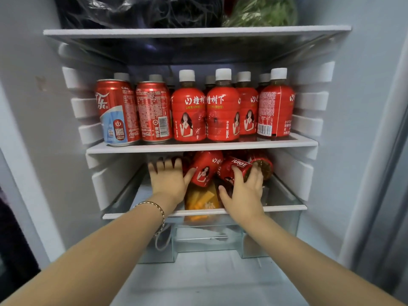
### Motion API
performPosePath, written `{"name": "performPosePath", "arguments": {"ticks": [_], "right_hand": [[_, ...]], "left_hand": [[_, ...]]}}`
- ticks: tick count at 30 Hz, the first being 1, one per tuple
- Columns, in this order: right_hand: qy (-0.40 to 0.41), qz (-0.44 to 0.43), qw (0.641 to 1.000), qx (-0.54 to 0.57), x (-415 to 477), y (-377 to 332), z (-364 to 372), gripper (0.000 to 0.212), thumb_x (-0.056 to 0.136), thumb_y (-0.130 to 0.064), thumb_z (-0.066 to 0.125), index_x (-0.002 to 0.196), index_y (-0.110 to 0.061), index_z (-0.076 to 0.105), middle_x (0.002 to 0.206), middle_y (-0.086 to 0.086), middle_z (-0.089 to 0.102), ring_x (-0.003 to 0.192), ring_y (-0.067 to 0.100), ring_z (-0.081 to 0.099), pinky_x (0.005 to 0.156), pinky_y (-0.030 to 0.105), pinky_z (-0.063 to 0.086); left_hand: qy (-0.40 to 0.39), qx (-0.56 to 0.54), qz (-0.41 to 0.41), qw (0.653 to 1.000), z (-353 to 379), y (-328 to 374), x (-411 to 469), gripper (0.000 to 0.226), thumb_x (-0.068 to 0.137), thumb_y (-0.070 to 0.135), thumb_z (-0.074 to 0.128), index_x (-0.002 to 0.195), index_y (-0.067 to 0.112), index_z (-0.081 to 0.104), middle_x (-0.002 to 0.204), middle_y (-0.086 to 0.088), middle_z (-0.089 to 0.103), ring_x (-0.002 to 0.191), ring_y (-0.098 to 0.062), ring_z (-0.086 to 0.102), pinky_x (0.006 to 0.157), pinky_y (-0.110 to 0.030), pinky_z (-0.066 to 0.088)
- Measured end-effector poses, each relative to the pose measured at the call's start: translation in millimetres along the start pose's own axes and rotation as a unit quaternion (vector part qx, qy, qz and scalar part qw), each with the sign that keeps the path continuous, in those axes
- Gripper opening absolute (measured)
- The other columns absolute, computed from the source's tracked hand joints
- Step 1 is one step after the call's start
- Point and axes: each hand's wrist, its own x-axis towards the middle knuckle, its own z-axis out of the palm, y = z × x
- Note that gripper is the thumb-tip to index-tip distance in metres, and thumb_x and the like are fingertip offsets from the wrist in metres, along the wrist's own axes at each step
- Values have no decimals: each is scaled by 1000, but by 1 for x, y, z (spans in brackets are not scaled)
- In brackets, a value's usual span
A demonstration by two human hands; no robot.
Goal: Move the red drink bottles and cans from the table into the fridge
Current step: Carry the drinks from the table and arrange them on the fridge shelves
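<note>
cans: red, white script; one w/ pale blue panel
bottles: red labels, white caps, white + yellow text
packet: orange-yellow
shelf: white
bracelet: silver-black

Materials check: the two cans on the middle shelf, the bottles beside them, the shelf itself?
Cans: likely aluminium, glossy printed red; bright sheen streaks, rolled top rim.
Bottles: probably clear plastic under glossy red sleeves, white caps; brown drink visible at the necks.
Shelf: matte white edge, likely plastic; panel seems glass, faintly reflecting the bottles.
</note>
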Motion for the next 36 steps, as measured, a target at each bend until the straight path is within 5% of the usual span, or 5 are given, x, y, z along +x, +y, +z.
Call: {"name": "performPosePath", "arguments": {"ticks": [10,15,22,30,36], "right_hand": [[14,8,999,-34,-7,-20,-1,38,87,-29,56,123,-20,48,149,20,8,139,35,2,113,45,11],[-69,-96,993,-11,-15,-42,-14,14,87,-21,50,97,-17,59,100,2,58,96,23,54,75,30,41],[-212,-150,963,-76,-17,-92,-18,19,88,-28,49,98,-15,58,105,9,63,94,30,60,69,30,42],[-328,-380,863,-50,-99,-181,4,21,91,-35,48,84,-17,57,97,8,61,97,30,58,67,29,41],[-419,-560,714,-29,-225,-246,-4,27,90,-34,50,91,-12,65,98,5,65,89,27,61,70,32,46]], "left_hand": [[-59,-54,47,996,-13,-14,-16,47,93,44,44,139,37,38,153,-12,9,141,-34,4,114,-50,-3],[-19,-62,53,997,-32,-28,-34,38,91,33,49,127,21,49,142,-16,26,129,-33,25,108,-41,23],[-114,-127,-56,984,-81,-66,-80,13,90,27,47,87,16,54,93,-7,57,81,-24,52,68,-30,39],[-270,-121,-212,931,-127,-126,-207,25,93,24,48,70,14,52,73,-6,65,49,-12,54,53,-22,43],[-266,-58,-410,871,-183,-172,-362,31,91,25,46,80,2,64,66,-5,61,62,-19,56,61,-24,44]]}}
